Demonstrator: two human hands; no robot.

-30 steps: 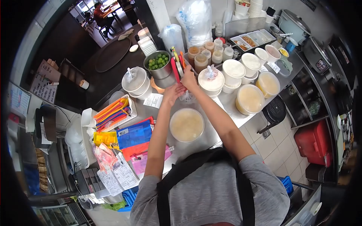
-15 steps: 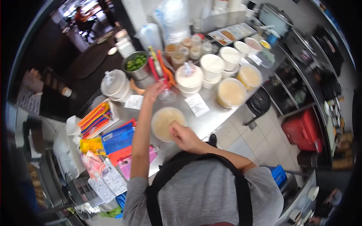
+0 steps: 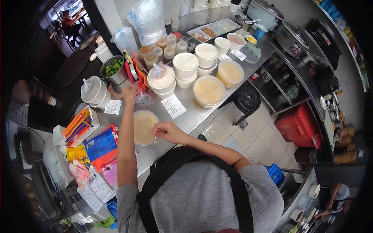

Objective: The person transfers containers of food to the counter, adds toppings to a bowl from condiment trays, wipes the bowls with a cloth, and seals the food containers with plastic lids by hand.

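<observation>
My left hand [image 3: 129,93] reaches to the base of a group of red, yellow and orange handled tools [image 3: 136,73], its fingers bunched against something red; what they grip is hidden. Just right of it lies a small clear plastic bag [image 3: 143,97]. My right hand [image 3: 169,132] is closed in a pinch at the right edge of a round lidded tub [image 3: 143,126] of pale beige contents. A tiny whitish bit shows under the fingertips, too small to name. Beyond, a knotted plastic bag wraps stacked white tubs [image 3: 161,79], with a printed receipt [image 3: 173,106] in front.
Two lidded tubs of yellowish liquid [image 3: 209,91] stand near the counter's right edge. A metal pot of green limes [image 3: 114,69] is at back left. Colored pouches [image 3: 101,149] and a white basket [image 3: 87,130] lie left. A black stool [image 3: 248,97] stands beside the counter.
The view has shifted, so the counter appears farther left. My right hand has moved rightward off the tub's lid to its edge. My left hand stays by the red item.
</observation>
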